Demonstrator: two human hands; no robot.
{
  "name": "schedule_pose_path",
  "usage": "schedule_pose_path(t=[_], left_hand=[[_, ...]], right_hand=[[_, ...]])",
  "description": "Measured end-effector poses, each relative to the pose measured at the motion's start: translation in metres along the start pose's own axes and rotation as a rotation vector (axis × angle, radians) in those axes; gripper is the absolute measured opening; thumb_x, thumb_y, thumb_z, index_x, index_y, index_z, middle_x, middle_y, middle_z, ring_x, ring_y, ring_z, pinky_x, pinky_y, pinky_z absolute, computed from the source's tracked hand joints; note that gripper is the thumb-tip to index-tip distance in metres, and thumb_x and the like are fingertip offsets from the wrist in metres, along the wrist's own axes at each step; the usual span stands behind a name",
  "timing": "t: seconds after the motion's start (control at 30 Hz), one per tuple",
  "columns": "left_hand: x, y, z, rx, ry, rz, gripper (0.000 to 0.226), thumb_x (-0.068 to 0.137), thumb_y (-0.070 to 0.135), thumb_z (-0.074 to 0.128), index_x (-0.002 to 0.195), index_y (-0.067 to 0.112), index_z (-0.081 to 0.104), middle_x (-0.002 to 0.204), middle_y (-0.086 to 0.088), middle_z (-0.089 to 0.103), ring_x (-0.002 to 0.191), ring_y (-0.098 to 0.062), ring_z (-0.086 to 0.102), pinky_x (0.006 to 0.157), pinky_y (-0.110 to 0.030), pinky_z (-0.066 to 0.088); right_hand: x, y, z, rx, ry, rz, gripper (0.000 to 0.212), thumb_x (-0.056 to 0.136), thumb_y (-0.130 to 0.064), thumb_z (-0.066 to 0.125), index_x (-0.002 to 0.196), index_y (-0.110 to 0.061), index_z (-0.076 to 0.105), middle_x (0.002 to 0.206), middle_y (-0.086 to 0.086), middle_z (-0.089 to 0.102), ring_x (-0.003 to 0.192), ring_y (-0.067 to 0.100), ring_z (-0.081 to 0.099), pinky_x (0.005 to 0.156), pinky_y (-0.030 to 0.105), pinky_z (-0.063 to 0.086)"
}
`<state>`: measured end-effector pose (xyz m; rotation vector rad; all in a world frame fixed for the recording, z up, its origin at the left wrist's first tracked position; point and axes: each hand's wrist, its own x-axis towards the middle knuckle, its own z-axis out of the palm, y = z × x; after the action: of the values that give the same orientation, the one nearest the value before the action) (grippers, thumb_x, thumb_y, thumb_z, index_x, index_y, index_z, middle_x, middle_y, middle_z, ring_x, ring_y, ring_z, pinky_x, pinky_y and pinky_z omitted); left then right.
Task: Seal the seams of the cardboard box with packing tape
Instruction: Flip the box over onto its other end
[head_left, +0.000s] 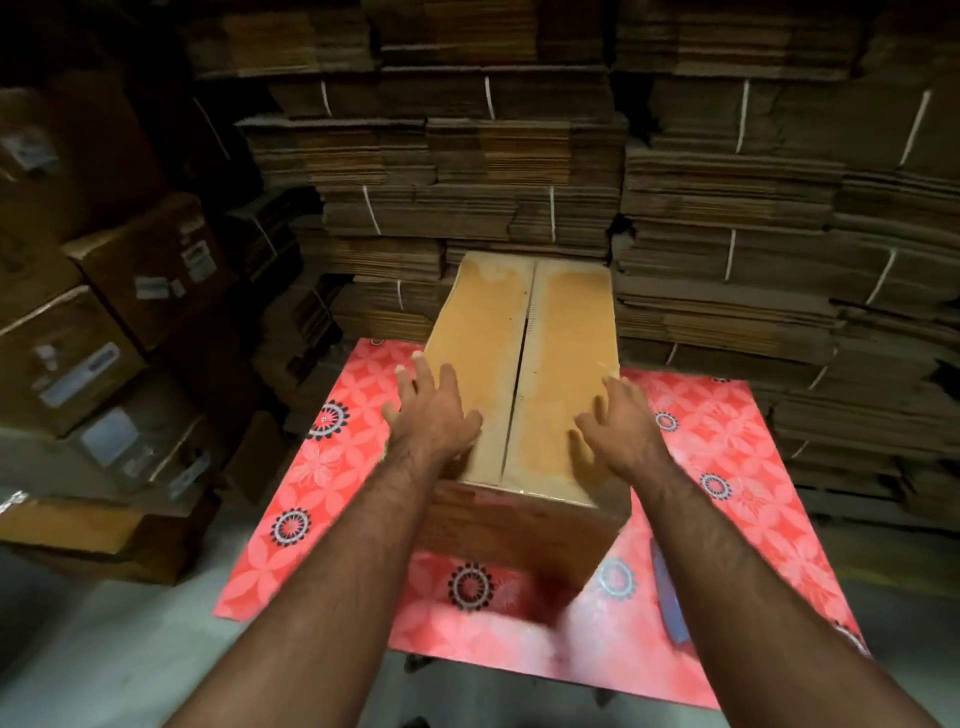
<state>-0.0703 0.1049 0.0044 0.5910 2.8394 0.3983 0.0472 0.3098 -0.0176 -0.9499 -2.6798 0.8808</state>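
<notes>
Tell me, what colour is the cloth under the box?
Red-pink tablecloth with pale flowers and dark round wheel shapes, seen in the head view.

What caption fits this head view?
Both open hands, left and right, on the closed, untaped cardboard box on a red patterned table.

Looks like a warehouse or packing storeroom. The whole back wall is stacks of flattened cardboard (519, 171) tied in bundles with white string (489, 97), piled higher than the view reaches. On the left, sealed cartons (150, 265) with shipping labels (200, 262) are stacked on each other. Bare grey concrete floor (104, 649), dim light, and a counter (727, 441) covered with red flowery sheeting.
</notes>
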Motion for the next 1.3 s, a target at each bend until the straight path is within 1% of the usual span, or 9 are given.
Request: schedule_pose_path(t=[0.13,0.2,0.37,0.6,0.67,0.8,0.93,1.1,1.3], left_hand=[[0.055,-0.028,0.002,-0.215,-0.053,-0.074,0.083,0.087,0.044,0.065,0.147,0.004,0.025,0.151,-0.021,0.036,0.133,-0.040,0.042,0.104,-0.052,0.043],[0.075,-0.031,0.004,-0.301,-0.078,-0.070,0.081,0.086,0.041,0.067,0.145,0.001,0.028,0.140,-0.022,0.047,0.123,-0.040,0.051,0.099,-0.045,0.048],[0.097,-0.027,0.004,-0.170,-0.073,-0.149,0.099,0.079,0.057,0.070,0.148,0.005,0.021,0.148,-0.019,0.034,0.127,-0.040,0.045,0.099,-0.049,0.045],[0.126,-0.032,-0.032,-0.149,-0.082,-0.072,0.078,0.083,0.053,0.067,0.138,0.009,0.034,0.136,-0.015,0.050,0.123,-0.036,0.051,0.098,-0.046,0.044],[0.138,-0.020,-0.036,-0.210,-0.083,-0.015,0.080,0.084,0.050,0.068,0.143,0.008,0.033,0.142,-0.017,0.044,0.128,-0.035,0.046,0.102,-0.047,0.045],[0.163,0.008,-0.034,-0.307,-0.098,-0.077,0.091,0.083,0.050,0.070,0.151,0.007,0.027,0.152,-0.019,0.031,0.137,-0.037,0.035,0.108,-0.049,0.041],[0.179,0.031,-0.023,-0.231,-0.064,-0.119,0.095,0.076,0.064,0.069,0.147,0.009,0.038,0.153,-0.019,0.028,0.139,-0.037,0.030,0.112,-0.050,0.033],[0.198,0.059,-0.009,0.013,-0.077,-0.061,0.107,0.073,0.080,0.056,0.155,0.018,0.027,0.160,-0.018,0.021,0.145,-0.039,0.024,0.116,-0.061,0.015],[0.210,0.089,0.003,0.018,-0.092,0.137,0.087,0.080,0.069,0.059,0.149,0.022,0.037,0.162,-0.011,0.021,0.150,-0.029,0.019,0.117,-0.061,0.012]], right_hand=[[0.023,-0.009,0.008,-0.048,0.039,0.183,0.071,0.088,-0.040,0.068,0.140,-0.003,0.038,0.138,0.018,0.048,0.126,0.036,0.049,0.102,0.037,0.043],[0.028,-0.014,0.010,-0.071,0.065,0.283,0.068,0.086,-0.044,0.070,0.135,-0.006,0.044,0.134,0.015,0.053,0.121,0.035,0.053,0.098,0.039,0.047],[0.012,-0.036,0.023,-0.105,0.061,0.405,0.070,0.087,-0.043,0.073,0.136,-0.004,0.042,0.135,0.017,0.047,0.125,0.035,0.047,0.101,0.037,0.044],[-0.002,-0.038,0.022,0.035,0.059,0.471,0.089,0.056,-0.069,0.063,0.118,-0.006,0.054,0.115,0.013,0.065,0.102,0.032,0.065,0.084,0.037,0.055],[0.018,-0.040,0.011,0.060,0.075,0.468,0.072,0.072,-0.057,0.071,0.120,-0.005,0.058,0.116,0.015,0.066,0.104,0.035,0.064,0.083,0.035,0.054],[0.064,-0.033,0.000,-0.014,0.014,0.386,0.046,0.090,-0.045,0.065,0.112,-0.005,0.070,0.109,0.015,0.071,0.097,0.035,0.068,0.084,0.041,0.057],[0.072,-0.022,0.000,-0.164,-0.060,0.355,0.056,0.087,-0.058,0.055,0.107,-0.007,0.071,0.099,0.014,0.073,0.096,0.034,0.067,0.085,0.037,0.055],[0.027,-0.024,0.004,-0.221,-0.159,0.215,0.082,0.062,-0.076,0.032,0.073,-0.006,0.072,0.069,0.014,0.071,0.075,0.032,0.070,0.073,0.037,0.057],[0.004,-0.053,0.017,-0.209,-0.283,0.052,0.057,0.075,-0.064,0.052,0.083,-0.011,0.069,0.084,0.009,0.072,0.086,0.032,0.066,0.075,0.035,0.054]])
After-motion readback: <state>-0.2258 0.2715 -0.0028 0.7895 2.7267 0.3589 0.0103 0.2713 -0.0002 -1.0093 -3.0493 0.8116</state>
